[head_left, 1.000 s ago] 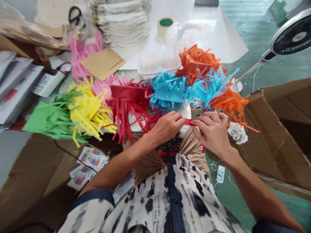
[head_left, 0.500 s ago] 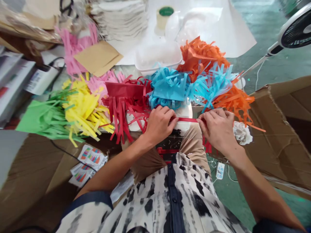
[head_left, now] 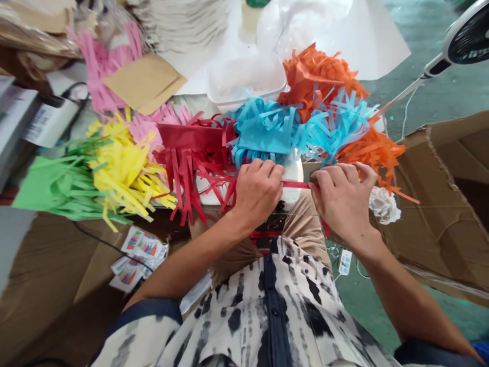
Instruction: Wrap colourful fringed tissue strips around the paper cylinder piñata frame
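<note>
Between my hands a narrow red paper strip (head_left: 296, 184) is stretched level at the table's front edge. My left hand (head_left: 260, 188) is closed on its left end, knuckles up, fingertips hidden. The right hand (head_left: 344, 199) pinches the other end, and a bit of red paper shows below it. Left of my left hand lies red fringed tissue paper (head_left: 191, 137). Just beyond the hands are blue fringed tissue paper (head_left: 265, 140) and a lighter blue bunch (head_left: 340, 122). Orange fringed paper (head_left: 372, 153) and a crumpled white paper flower (head_left: 385, 205) are near my right hand.
Yellow (head_left: 126, 163) and green fringed paper (head_left: 49, 183) lie at the left. Behind stand a clear plastic tub (head_left: 244, 81) and brown paper pieces (head_left: 145, 84). A fan (head_left: 464, 38) and an open cardboard box (head_left: 439, 204) flank the right side.
The head view has shifted slightly. Both hands keep hold of the red strip; my left hand has turned a little, with its knuckles more over the strip.
</note>
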A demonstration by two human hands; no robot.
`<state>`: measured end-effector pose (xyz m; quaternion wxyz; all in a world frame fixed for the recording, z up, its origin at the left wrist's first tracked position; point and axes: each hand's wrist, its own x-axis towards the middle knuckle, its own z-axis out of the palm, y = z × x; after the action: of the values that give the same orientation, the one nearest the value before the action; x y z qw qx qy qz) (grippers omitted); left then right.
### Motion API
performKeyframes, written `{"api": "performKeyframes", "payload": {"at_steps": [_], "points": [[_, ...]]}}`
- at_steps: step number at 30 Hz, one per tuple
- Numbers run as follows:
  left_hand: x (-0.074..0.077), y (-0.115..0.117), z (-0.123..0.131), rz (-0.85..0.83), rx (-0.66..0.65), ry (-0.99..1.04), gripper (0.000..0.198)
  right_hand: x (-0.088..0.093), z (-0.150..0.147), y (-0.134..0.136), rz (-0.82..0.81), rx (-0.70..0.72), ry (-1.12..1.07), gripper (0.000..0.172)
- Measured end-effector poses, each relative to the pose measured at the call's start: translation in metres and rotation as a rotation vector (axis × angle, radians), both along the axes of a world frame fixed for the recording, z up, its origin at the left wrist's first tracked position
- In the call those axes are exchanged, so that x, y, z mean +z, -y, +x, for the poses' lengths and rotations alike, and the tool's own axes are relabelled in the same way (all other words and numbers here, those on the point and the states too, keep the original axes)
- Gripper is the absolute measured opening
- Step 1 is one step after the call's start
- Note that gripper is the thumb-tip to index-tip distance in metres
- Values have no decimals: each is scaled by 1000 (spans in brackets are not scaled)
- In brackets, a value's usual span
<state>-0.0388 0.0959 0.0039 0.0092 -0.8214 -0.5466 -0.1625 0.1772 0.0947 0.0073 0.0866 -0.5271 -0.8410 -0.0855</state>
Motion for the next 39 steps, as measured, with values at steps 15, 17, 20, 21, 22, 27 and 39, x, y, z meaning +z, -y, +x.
{"api": "performKeyframes", "payload": {"at_steps": [15,17,20,21,22,27,39], "points": [[9,4,-64,72,-220,60,24,-1,39,10,-23,126,-160,27],[12,4,-47,83,-275,59,21,2,33,7,-28,110,-149,24],[7,-2,-15,9,-376,-15,22,8,25,3,-38,101,-134,21],[4,-4,-7,-7,-371,-40,23,9,23,2,-39,98,-129,20],[1,-7,-1,-15,-354,-60,22,9,21,1,-34,97,-127,19],[-11,-12,2,10,-290,-77,21,4,12,-4,-49,138,-132,23],[-1,-9,-10,-161,-63,96,19,-1,11,-8,-156,-7,-208,20]]}}
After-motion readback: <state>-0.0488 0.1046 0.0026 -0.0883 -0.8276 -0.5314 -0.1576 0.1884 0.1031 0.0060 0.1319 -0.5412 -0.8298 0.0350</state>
